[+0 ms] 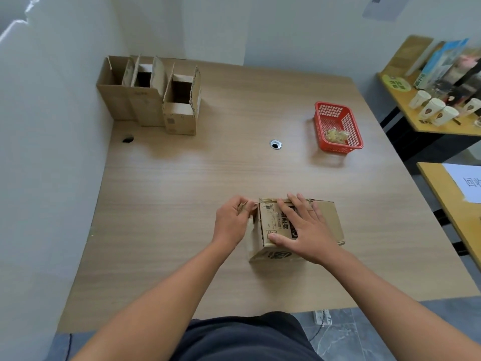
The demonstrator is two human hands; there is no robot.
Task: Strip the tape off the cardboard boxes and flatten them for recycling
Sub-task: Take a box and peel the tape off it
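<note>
One box (272,252): left hand (230,221) pinches tape (252,205) at its end, right hand (304,230) flat atop.

Red latticed basket (338,126) — brown box (276,230)

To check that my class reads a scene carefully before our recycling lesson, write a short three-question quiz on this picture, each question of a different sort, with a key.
1. True or false: the right hand lies flat on top of the near box.
2. How many open boxes stand at the far left corner of the table? A) two B) three C) five
3. What does the left hand pinch at the near box's left end?
Key: 1 true; 2 B; 3 a tape strip.
</note>
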